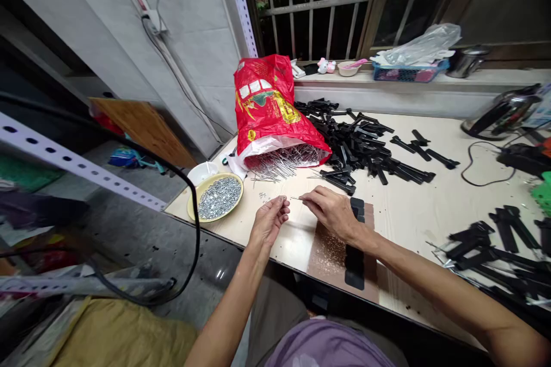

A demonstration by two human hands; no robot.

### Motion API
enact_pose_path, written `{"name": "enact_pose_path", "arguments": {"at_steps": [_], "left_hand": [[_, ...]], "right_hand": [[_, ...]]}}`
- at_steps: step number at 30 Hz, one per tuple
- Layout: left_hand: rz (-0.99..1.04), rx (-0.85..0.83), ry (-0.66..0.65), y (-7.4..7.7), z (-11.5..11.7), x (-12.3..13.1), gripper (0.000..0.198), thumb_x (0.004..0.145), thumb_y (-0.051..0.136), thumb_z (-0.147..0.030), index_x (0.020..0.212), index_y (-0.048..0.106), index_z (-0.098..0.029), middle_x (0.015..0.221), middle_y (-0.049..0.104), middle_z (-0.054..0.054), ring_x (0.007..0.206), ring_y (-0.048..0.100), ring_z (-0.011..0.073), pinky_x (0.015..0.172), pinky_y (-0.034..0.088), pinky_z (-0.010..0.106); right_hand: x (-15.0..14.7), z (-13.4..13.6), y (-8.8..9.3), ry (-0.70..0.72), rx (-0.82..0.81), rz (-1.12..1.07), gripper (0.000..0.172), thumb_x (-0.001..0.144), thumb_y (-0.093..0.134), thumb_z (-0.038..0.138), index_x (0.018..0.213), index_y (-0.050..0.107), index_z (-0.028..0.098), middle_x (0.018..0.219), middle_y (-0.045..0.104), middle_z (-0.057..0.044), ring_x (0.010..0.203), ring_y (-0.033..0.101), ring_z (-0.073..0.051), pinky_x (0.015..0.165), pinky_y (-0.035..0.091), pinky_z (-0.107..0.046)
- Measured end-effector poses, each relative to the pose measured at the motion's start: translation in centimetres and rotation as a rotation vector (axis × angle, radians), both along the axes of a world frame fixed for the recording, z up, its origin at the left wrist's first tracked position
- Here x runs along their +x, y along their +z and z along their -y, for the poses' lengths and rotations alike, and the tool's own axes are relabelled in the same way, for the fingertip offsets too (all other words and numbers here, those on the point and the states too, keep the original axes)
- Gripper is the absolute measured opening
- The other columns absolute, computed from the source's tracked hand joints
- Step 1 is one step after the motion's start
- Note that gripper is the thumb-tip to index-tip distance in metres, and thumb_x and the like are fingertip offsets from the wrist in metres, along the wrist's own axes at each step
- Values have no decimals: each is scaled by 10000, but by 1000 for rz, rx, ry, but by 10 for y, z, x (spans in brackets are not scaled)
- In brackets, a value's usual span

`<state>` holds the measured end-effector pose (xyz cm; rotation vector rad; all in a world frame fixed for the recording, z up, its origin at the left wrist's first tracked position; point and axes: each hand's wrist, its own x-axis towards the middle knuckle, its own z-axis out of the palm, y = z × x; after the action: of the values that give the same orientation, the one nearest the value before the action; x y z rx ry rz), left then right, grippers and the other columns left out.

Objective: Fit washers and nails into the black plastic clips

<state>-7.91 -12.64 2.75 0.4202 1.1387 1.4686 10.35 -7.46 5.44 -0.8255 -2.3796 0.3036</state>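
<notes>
My left hand hovers over the near part of the table with its fingers curled in a pinch on a small metal piece too small to name. Close to its right, my right hand pinches a thin metal pin whose tip points toward the left hand. Just beyond them, a red bag lies on its side and spills several long metal pins. A yellow bowl of small silver parts sits to the left of my left hand. A black flat part lies under my right wrist.
A heap of black plastic parts covers the table's middle, with more black parts at the right. A kettle and its cord stand far right. The windowsill holds a basket and a small bowl. A black cable hangs at left.
</notes>
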Motion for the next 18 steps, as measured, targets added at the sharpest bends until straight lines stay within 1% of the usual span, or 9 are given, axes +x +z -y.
{"name": "enact_pose_path", "arguments": {"at_steps": [2,5,8,13,18], "left_hand": [[98,22,-15,9,1,17,335,592,823,-277,813,644,-99,707,642,18,579,589,70,547,492,169],[114,37,-30,16,0,32,305,605,821,-262,791,645,-95,698,659,23,582,609,80,588,527,190],[83,45,-46,17,-2,39,321,591,828,-277,779,651,-87,693,669,33,578,620,91,593,538,203],[64,48,-41,17,-5,49,397,511,862,-303,767,660,-79,672,669,28,561,619,96,592,544,214],[20,93,-36,16,-5,58,367,547,845,-301,774,665,-77,672,671,29,564,617,92,608,542,223]], "right_hand": [[3,5,6,-65,32,63,245,961,424,290,1062,641,242,905,620,-34,774,572,-134,643,385,-240],[12,7,10,-131,67,111,236,962,427,285,1053,644,266,906,621,-17,750,563,-119,608,342,-235],[21,7,11,-146,83,119,229,961,434,292,1054,642,268,913,621,-13,772,563,-115,609,329,-233],[28,9,9,-179,152,130,209,957,446,291,1018,644,262,891,629,-7,765,552,-118,625,315,-249],[30,14,7,-223,238,99,208,949,452,255,896,642,190,793,636,-16,751,557,-132,655,311,-269]]}}
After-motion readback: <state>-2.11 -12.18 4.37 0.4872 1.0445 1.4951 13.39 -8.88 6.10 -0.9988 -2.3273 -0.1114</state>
